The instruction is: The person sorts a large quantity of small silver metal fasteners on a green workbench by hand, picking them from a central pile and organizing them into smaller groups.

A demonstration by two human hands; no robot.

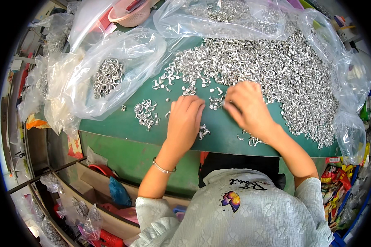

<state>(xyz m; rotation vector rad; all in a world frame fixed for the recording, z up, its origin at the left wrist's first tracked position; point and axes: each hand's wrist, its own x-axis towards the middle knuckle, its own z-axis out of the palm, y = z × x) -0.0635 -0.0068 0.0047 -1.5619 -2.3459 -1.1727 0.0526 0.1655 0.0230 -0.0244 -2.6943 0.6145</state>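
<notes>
My left hand rests low over the green tabletop, fingers bent down and pressed together; whatever they hold is hidden. Just beyond its fingers lie a few small silvery curved metal pieces, and another small group sits beside its wrist. My right hand is curled at the edge of the big heap of metal pieces, thumb toward the left. Its fingertips are hidden too. Between the hands is a little cluster of pieces. More loose pieces lie under my right forearm.
A separate small pile lies left on the green table. Clear plastic bags stand around it, one holding metal rings. A pink basket stands at the back left. Below left is a divided drawer with bagged parts.
</notes>
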